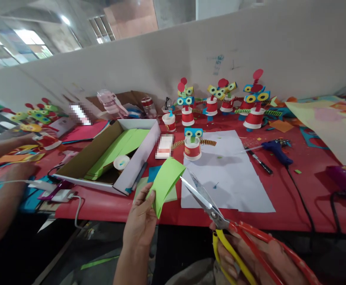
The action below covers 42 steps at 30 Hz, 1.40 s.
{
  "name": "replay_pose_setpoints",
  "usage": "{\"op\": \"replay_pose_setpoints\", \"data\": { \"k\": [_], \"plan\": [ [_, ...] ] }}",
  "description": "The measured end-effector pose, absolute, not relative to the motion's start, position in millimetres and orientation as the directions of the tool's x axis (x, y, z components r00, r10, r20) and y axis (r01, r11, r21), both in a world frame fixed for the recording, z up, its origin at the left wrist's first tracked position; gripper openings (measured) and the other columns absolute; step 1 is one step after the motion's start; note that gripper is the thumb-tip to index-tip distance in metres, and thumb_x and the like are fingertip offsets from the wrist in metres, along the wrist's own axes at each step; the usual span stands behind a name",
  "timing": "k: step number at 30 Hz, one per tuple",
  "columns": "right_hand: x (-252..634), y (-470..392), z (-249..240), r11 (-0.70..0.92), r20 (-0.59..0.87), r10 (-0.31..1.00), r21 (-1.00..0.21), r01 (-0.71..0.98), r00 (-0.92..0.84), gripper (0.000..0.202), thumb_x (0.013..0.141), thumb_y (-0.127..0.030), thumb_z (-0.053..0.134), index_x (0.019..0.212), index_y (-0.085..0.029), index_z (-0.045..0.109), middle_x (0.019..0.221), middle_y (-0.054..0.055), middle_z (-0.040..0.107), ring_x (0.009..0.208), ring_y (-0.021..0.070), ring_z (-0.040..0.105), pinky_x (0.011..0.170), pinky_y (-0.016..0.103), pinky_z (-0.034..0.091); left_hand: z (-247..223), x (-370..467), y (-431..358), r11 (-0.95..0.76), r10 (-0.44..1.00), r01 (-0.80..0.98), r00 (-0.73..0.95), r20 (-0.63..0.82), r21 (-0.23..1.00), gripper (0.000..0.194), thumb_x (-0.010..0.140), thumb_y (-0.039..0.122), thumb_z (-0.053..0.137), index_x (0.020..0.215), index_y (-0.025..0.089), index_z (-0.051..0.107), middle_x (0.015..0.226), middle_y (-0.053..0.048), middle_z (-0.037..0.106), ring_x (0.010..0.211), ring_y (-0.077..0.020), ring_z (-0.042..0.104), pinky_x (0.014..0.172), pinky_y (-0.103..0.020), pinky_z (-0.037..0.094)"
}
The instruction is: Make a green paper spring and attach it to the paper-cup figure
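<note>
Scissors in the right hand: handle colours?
One red handle, one yellow handle; best seen in the head view.

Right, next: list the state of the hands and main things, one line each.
Scissors: blades open
Green paper: held, bent
Left hand: gripping the paper
Right hand: gripping the scissors
Box: open, green sheets inside
Nearest cup figure: upright
Figures behind it: upright
White sheet: spread flat
Glue gun: lying down
Marker: lying down

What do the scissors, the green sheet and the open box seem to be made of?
Scissors: shiny metal blades, judging by their bright silvery gleam; the red and yellow handles look like plastic or rubber. Green sheet: matte paper or thin card, since it bends smoothly. Open box: probably cardboard, white outside and brown inside, with thin, flat walls.
</note>
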State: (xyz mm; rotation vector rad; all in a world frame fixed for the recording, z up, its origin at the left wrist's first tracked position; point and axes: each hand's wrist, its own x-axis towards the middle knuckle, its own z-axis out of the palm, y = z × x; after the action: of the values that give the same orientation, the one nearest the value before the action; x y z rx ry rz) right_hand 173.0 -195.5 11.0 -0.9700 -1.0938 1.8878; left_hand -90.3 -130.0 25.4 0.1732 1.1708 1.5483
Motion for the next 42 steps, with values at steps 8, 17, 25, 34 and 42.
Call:
{"op": "replay_pose_setpoints", "data": {
  "k": [8, 17, 25, 34, 42],
  "plan": [
    [163.0, -189.0, 28.4, -0.667, -0.178, 0.67, -0.57, -0.479, -0.721, 0.076, 0.068, -0.086, 0.046, 0.111, -0.023, 0.055, 0.087, 0.006, 0.05, 0.069, 0.0153, 0.048, 0.041, 0.017, 0.032, 19.9, -87.5, -134.0, 0.15, 0.858, -0.63, -0.299, -0.417, 0.762, 0.033, 0.062, 0.008, 0.079, 0.091, 0.019, 0.072, 0.093, -0.002, 0.074, 0.083, -0.0111, 0.069, 0.074, -0.014, 0.055],
    [159.6, -180.2, 18.3, -0.684, -0.064, 0.688, -0.39, -0.617, -0.723, 0.082, 0.067, -0.087, 0.044, 0.117, -0.023, 0.05, 0.094, 0.007, 0.049, 0.093, 0.025, 0.051, 0.065, 0.031, 0.046, 21.4, -85.4, -138.0, 0.253, 0.879, -0.533, -0.221, -0.422, 0.807, 0.047, 0.048, 0.02, 0.09, 0.091, 0.019, 0.072, 0.085, -0.001, 0.074, 0.072, -0.0129, 0.068, 0.062, -0.018, 0.054],
    [162.4, -187.8, 14.4, -0.636, -0.101, 0.732, -0.454, -0.624, -0.673, 0.079, 0.064, -0.088, 0.047, 0.102, -0.019, 0.057, 0.087, 0.004, 0.049, 0.063, 0.0096, 0.039, 0.053, 0.021, 0.029, 35.1, -84.6, -139.9, 0.281, 0.871, -0.434, -0.259, -0.417, 0.856, 0.05, 0.041, 0.024, 0.092, 0.087, 0.018, 0.073, 0.078, -0.003, 0.075, 0.067, -0.0132, 0.067, 0.058, -0.019, 0.053],
    [169.6, -195.9, 20.3, -0.621, -0.163, 0.75, -0.509, -0.596, -0.642, 0.076, 0.055, -0.086, 0.054, 0.088, -0.019, 0.062, 0.076, -0.001, 0.045, 0.054, 0.0053, 0.025, 0.047, 0.019, 0.021, 43.3, -94.1, -142.9, 0.299, 0.885, -0.354, -0.244, -0.397, 0.886, 0.049, 0.041, 0.028, 0.092, 0.085, 0.017, 0.073, 0.072, -0.002, 0.073, 0.062, -0.0119, 0.064, 0.057, -0.018, 0.051],
    [200.3, -188.0, 36.8, -0.436, -0.24, 0.895, -0.645, -0.628, -0.375, 0.07, 0.067, -0.084, 0.049, 0.098, -0.023, 0.064, 0.073, 0.001, 0.042, 0.061, 0.0121, 0.027, 0.044, 0.019, 0.023, 45.5, -110.7, -142.7, 0.298, 0.897, -0.269, -0.248, -0.365, 0.916, 0.046, 0.044, 0.026, 0.091, 0.084, 0.017, 0.072, 0.071, 0.0, 0.07, 0.064, -0.0104, 0.063, 0.057, -0.016, 0.05]
  ]
}}
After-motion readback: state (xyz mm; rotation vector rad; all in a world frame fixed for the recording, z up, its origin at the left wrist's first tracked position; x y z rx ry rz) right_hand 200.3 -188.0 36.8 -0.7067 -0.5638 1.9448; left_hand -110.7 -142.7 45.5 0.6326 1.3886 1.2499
